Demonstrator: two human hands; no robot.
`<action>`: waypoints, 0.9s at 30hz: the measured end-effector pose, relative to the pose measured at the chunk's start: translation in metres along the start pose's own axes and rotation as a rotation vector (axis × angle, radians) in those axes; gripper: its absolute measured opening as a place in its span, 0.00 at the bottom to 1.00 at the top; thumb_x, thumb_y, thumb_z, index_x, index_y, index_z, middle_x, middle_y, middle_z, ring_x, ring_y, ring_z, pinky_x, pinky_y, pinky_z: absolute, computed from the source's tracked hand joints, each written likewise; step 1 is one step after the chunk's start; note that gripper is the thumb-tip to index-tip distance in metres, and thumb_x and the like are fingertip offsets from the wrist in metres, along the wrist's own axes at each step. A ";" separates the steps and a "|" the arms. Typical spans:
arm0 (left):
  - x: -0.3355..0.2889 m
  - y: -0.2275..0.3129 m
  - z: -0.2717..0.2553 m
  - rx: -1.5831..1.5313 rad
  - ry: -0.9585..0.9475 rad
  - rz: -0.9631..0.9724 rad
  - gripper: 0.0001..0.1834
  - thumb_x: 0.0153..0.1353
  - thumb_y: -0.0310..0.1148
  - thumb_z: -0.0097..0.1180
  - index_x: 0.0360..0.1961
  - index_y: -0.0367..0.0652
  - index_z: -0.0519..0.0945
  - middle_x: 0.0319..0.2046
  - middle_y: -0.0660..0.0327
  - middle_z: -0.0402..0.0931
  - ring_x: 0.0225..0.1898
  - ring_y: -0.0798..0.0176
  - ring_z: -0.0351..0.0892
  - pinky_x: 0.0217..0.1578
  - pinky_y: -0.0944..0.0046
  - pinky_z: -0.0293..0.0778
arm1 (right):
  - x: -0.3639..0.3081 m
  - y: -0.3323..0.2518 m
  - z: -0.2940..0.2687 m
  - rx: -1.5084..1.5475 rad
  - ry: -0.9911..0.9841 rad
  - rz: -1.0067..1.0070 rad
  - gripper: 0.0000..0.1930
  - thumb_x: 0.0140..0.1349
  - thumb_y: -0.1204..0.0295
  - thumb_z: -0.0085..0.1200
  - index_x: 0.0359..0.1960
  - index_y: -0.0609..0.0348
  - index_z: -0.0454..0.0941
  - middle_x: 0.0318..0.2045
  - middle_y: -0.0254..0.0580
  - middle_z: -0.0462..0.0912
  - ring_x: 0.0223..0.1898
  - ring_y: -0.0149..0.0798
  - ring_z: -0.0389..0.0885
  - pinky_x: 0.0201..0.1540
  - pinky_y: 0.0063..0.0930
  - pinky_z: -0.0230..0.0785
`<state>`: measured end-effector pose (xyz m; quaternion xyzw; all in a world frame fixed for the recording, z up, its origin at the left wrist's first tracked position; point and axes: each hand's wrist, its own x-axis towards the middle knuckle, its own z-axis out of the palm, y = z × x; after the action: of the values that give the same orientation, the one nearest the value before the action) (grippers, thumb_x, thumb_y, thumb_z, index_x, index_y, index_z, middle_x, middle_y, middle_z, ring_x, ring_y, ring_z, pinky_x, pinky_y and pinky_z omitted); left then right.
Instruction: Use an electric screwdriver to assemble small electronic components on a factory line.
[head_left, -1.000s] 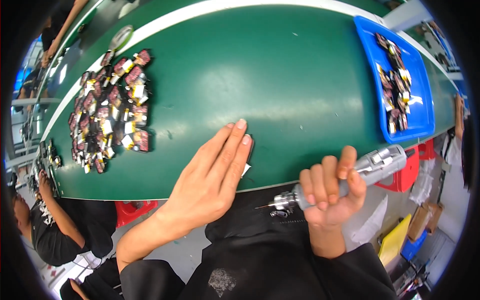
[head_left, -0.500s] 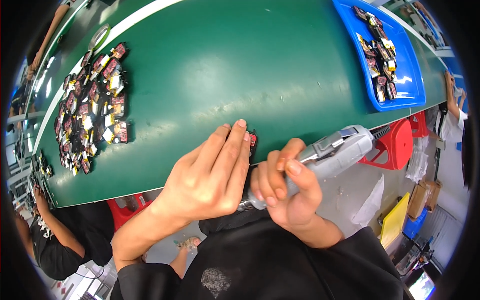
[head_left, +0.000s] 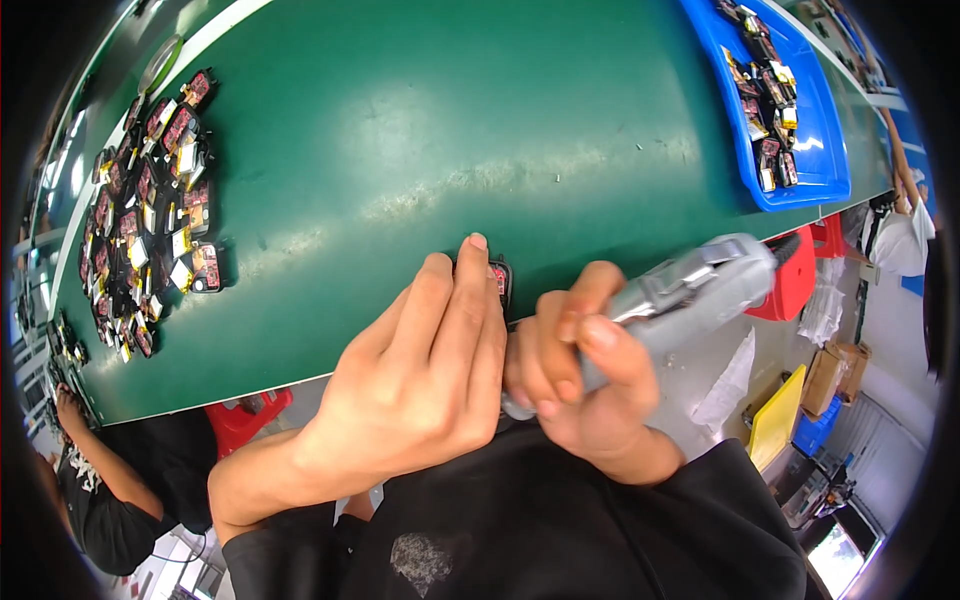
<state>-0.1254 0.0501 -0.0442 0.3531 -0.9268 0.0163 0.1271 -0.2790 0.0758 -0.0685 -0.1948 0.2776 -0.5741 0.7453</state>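
Note:
My left hand (head_left: 415, 365) rests at the table's near edge, its fingers close together over a small black electronic unit with a red circuit board (head_left: 500, 277). Only the unit's right side shows; the rest lies hidden beneath the fingers. In my right hand (head_left: 605, 390), just right of the unit, a grey electric screwdriver (head_left: 695, 290) is gripped, its cord end pointing up to the right. The screwdriver is blurred, and its tip is hidden behind my hands.
Several similar units with silver battery packs (head_left: 150, 225) crowd the left of the green table (head_left: 400, 130). A blue tray (head_left: 825, 150) at the right holds more of them. A green tape roll (head_left: 160, 62) lies far left. Red stools (head_left: 790, 280) stand beyond the edge; co-workers sit nearby.
The view has shifted a little, so the pile sits further left. My hands keep nearly the same pose, and the screwdriver's rear end has moved slightly up and right.

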 end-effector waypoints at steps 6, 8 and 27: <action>-0.003 -0.002 -0.001 -0.048 0.009 -0.012 0.20 0.36 0.24 0.56 0.33 0.20 0.80 0.41 0.39 0.77 0.40 0.51 0.76 0.37 0.64 0.78 | 0.031 -0.065 -0.007 -0.097 -0.330 -0.218 0.13 0.69 0.59 0.43 0.32 0.54 0.64 0.13 0.30 0.65 0.10 0.26 0.64 0.19 0.24 0.64; -0.004 0.000 0.001 -0.018 0.016 0.004 0.20 0.36 0.23 0.55 0.34 0.20 0.80 0.41 0.39 0.77 0.40 0.51 0.76 0.37 0.64 0.78 | 0.041 -0.078 0.001 -0.119 -0.332 -0.254 0.14 0.70 0.57 0.42 0.31 0.53 0.65 0.13 0.29 0.64 0.11 0.27 0.64 0.21 0.23 0.64; -0.008 0.010 0.009 -0.053 0.076 -0.106 0.20 0.39 0.15 0.58 0.39 0.19 0.76 0.45 0.41 0.75 0.39 0.48 0.76 0.32 0.59 0.79 | 0.079 -0.074 -0.002 -0.310 -0.536 -0.161 0.16 0.71 0.56 0.34 0.34 0.54 0.67 0.15 0.29 0.64 0.15 0.26 0.64 0.26 0.24 0.62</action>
<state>-0.1279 0.0618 -0.0547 0.3973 -0.9013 -0.0017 0.1725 -0.3206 -0.0196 -0.0395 -0.4716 0.1390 -0.5105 0.7054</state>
